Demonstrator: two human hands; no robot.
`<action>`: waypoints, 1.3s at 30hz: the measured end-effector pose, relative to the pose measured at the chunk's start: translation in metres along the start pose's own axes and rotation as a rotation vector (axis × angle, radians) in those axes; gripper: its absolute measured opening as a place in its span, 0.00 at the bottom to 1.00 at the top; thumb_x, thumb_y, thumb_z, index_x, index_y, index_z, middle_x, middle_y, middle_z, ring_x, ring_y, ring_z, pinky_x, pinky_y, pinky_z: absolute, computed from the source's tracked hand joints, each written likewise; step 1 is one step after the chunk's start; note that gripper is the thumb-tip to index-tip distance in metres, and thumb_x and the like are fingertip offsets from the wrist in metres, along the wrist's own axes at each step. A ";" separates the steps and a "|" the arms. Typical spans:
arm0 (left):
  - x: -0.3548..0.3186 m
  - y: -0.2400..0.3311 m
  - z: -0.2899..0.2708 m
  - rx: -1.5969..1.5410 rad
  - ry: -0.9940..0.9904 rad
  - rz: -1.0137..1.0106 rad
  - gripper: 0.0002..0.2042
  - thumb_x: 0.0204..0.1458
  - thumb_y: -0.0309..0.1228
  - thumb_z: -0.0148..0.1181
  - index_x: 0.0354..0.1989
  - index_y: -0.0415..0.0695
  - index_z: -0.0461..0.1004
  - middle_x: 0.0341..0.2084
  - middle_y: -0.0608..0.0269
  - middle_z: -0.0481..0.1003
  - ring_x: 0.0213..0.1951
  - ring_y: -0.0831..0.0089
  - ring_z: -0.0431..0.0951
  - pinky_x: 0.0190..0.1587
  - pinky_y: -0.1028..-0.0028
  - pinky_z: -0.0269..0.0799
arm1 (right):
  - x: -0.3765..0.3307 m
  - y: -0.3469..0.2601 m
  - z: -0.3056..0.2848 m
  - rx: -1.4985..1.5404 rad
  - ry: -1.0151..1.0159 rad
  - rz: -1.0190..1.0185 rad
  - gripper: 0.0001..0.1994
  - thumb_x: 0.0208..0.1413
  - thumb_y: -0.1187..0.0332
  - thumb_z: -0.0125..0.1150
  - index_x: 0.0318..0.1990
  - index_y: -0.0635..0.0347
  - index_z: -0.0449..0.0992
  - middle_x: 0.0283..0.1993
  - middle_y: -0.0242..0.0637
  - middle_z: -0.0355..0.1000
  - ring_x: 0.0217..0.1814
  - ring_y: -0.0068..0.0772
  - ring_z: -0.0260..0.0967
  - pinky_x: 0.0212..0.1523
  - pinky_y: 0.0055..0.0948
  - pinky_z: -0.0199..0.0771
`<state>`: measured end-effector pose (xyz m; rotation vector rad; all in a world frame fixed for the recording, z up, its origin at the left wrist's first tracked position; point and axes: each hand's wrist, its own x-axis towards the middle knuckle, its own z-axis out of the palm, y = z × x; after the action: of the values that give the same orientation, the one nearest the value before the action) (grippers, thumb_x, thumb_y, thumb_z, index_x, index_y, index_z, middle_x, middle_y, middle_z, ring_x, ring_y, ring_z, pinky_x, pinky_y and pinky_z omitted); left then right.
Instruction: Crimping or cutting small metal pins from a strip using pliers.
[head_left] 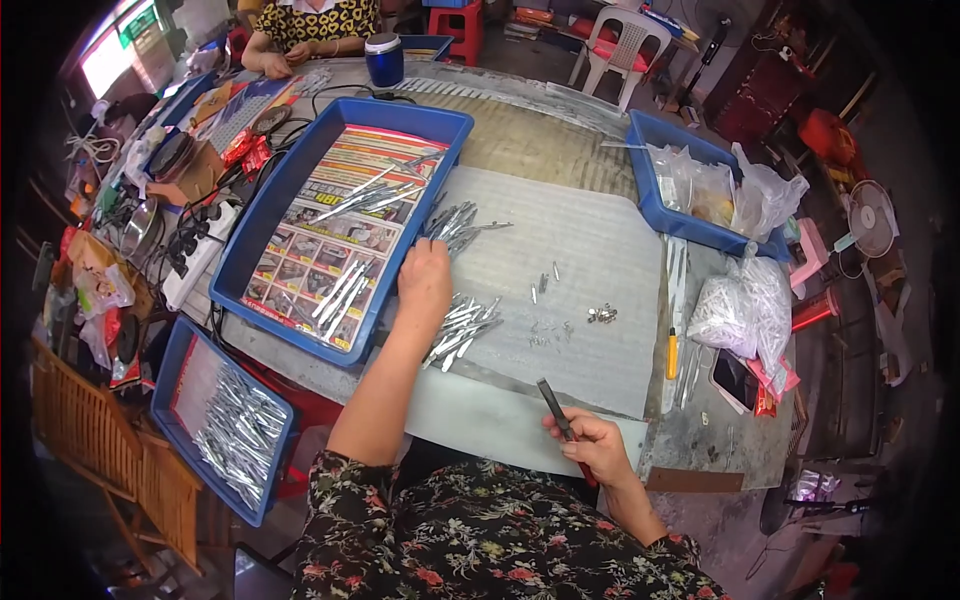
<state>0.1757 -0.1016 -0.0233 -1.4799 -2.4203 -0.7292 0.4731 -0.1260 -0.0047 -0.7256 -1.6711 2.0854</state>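
Observation:
My left hand (426, 278) reaches to the near edge of a heap of slim silver metal pieces (458, 226), its fingers curled together; what is between them is hidden. Closer to me lies a second heap of the same slim pieces (465, 328). In my right hand (597, 446), near the front edge of the table, is a slim black tool with a red handle (556, 405), tilted with its dark end up and away. Small metal parts (602, 314) and tiny clear-looking bits (548, 332) are scattered on the white foam sheet (590, 240).
A blue tray (228, 255) lined with printed paper holds several metal pieces. Lower left, another blue tray (283, 455) is full of them. At right are a blue bin (648, 200) of bags, a yellow cutter (671, 355) and a phone (735, 378). A person (310, 30) sits across the table.

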 end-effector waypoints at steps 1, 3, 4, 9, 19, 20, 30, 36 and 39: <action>0.003 -0.004 0.006 0.025 -0.033 -0.028 0.03 0.38 0.20 0.46 0.24 0.38 0.66 0.27 0.52 0.65 0.31 0.57 0.68 0.32 0.66 0.67 | 0.000 -0.001 0.002 0.001 -0.006 -0.002 0.05 0.37 0.80 0.51 0.18 0.65 0.62 0.44 0.44 0.63 0.40 0.24 0.60 0.42 0.22 0.60; 0.007 0.000 0.006 0.058 -0.058 -0.042 0.03 0.39 0.20 0.46 0.24 0.39 0.65 0.27 0.52 0.65 0.32 0.57 0.68 0.32 0.66 0.67 | 0.001 -0.002 0.003 0.022 0.024 -0.002 0.02 0.35 0.80 0.50 0.18 0.66 0.64 0.42 0.43 0.64 0.38 0.25 0.60 0.42 0.24 0.59; 0.008 0.002 0.007 0.091 -0.086 -0.056 0.03 0.39 0.21 0.46 0.24 0.39 0.65 0.27 0.52 0.65 0.32 0.57 0.68 0.32 0.66 0.67 | 0.001 -0.001 0.000 0.023 0.031 -0.001 0.02 0.35 0.80 0.50 0.18 0.66 0.64 0.42 0.43 0.64 0.38 0.25 0.60 0.42 0.24 0.59; 0.001 0.007 0.004 0.084 -0.025 -0.049 0.03 0.39 0.21 0.46 0.25 0.40 0.64 0.27 0.54 0.65 0.33 0.58 0.68 0.31 0.67 0.67 | 0.001 0.003 -0.005 0.006 -0.017 -0.003 0.06 0.38 0.79 0.52 0.18 0.64 0.61 0.44 0.43 0.63 0.39 0.24 0.60 0.41 0.23 0.60; -0.068 0.049 -0.040 -1.024 -0.246 -0.161 0.10 0.46 0.21 0.46 0.38 0.36 0.67 0.22 0.62 0.65 0.22 0.76 0.69 0.25 0.79 0.62 | 0.006 -0.001 -0.004 -0.143 -0.005 -0.080 0.06 0.35 0.77 0.54 0.17 0.65 0.62 0.42 0.43 0.64 0.40 0.28 0.60 0.41 0.25 0.58; -0.076 0.049 -0.039 -1.066 -0.269 -0.195 0.10 0.47 0.22 0.46 0.38 0.36 0.67 0.22 0.63 0.65 0.23 0.77 0.68 0.26 0.80 0.61 | 0.005 -0.003 -0.003 -0.143 -0.003 -0.076 0.06 0.35 0.77 0.54 0.17 0.65 0.62 0.42 0.43 0.64 0.40 0.28 0.60 0.41 0.25 0.58; -0.117 0.074 -0.060 -1.302 -0.424 -0.315 0.11 0.50 0.24 0.45 0.42 0.37 0.64 0.26 0.62 0.71 0.23 0.82 0.67 0.25 0.84 0.64 | 0.000 -0.003 0.004 -0.344 0.080 -0.204 0.09 0.34 0.75 0.58 0.17 0.65 0.62 0.40 0.43 0.64 0.32 0.26 0.58 0.30 0.21 0.58; -0.123 0.080 -0.070 -1.220 -0.442 -0.305 0.11 0.49 0.24 0.47 0.42 0.38 0.67 0.23 0.62 0.73 0.22 0.81 0.70 0.23 0.83 0.66 | -0.003 -0.007 0.009 -0.401 0.110 -0.221 0.09 0.34 0.75 0.58 0.17 0.65 0.62 0.40 0.43 0.64 0.33 0.28 0.60 0.32 0.22 0.59; -0.125 0.082 -0.072 -1.226 -0.493 -0.323 0.12 0.49 0.23 0.47 0.43 0.37 0.66 0.24 0.68 0.71 0.21 0.86 0.64 0.22 0.87 0.60 | -0.004 -0.006 0.009 -0.405 0.103 -0.234 0.09 0.34 0.75 0.58 0.18 0.66 0.62 0.40 0.43 0.64 0.33 0.28 0.60 0.32 0.22 0.60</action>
<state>0.3016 -0.2046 0.0095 -1.7098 -2.6587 -2.4893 0.4710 -0.1336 0.0033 -0.6999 -2.0346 1.5436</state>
